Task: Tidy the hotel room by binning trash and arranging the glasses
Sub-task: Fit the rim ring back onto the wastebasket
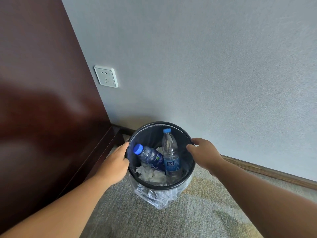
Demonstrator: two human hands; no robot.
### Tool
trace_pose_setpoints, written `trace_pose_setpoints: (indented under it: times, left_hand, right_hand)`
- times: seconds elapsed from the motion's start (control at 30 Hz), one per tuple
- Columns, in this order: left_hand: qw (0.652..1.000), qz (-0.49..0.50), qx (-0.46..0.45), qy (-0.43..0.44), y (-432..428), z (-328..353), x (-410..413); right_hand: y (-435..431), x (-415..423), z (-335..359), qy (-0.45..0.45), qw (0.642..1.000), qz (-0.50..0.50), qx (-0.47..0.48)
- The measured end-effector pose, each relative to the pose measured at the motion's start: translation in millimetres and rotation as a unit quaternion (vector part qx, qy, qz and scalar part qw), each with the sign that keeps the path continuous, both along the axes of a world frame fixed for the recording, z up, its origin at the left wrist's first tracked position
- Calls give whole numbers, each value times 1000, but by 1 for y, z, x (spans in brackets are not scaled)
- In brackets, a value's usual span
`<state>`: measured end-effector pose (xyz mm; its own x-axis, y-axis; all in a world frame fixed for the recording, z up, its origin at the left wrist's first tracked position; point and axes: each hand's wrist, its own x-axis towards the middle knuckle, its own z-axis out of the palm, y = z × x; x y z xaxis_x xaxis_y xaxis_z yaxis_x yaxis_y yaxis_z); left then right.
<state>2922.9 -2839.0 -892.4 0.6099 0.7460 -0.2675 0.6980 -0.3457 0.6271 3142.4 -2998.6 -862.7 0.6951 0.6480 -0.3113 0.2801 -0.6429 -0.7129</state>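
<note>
Black bin (155, 185) on carpet (197, 217) holds leaning blue bottle (149, 157), upright clear bottle (171, 157), crumpled tissues (151, 175). Left hand (115, 163) grips bin's left rim, right hand (205, 155) grips right rim, thumbs inside.

bin (171, 186) black | bottle caps (138, 149) blue | tissues (151, 174) white | wall (205, 66) grey-blue | cabinet (42, 83) dark red-brown

Black bin (159, 124), upright bottle (171, 158), tilted bottle (150, 156), crumpled tissues (152, 175) inside
</note>
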Motion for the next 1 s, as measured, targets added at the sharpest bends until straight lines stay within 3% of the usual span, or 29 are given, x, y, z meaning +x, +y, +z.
trace_pose_setpoints:
  times: [0.6, 1.0]
  left_hand:
    - [999, 1, 1, 34, 4, 4, 9]
    - [999, 17, 40, 33, -1, 21, 7]
  right_hand:
    - [9, 2, -10, -41, 994, 54, -80]
    - [3, -6, 11, -65, 997, 20, -44]
